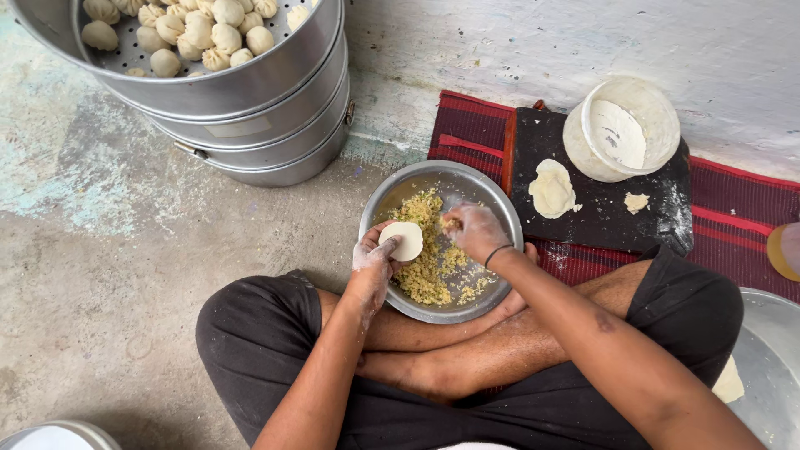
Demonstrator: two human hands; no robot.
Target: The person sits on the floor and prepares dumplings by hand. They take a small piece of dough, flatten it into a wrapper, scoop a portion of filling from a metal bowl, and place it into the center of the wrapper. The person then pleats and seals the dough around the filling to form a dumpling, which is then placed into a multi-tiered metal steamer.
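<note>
My left hand (pixel 373 258) holds a small round dough wrapper (pixel 403 240) flat on its fingers, over the near left rim of a steel bowl (pixel 492 196). The bowl holds crumbly yellow filling (pixel 425 271). My right hand (pixel 473 231), dusted with flour, is down in the bowl with its fingers pinched on a bit of filling. A black band sits on that wrist. I sit cross-legged with the bowl against my shins.
A stacked steel steamer (pixel 250 100) at top left holds several shaped dumplings (pixel 200 33). On a black board (pixel 600 208) over a red striped mat (pixel 467 133) lie stacked dough rounds (pixel 552 188), a dough scrap (pixel 637 202) and a translucent flour tub (pixel 621 129). A steel pan (pixel 771 367) stands at right.
</note>
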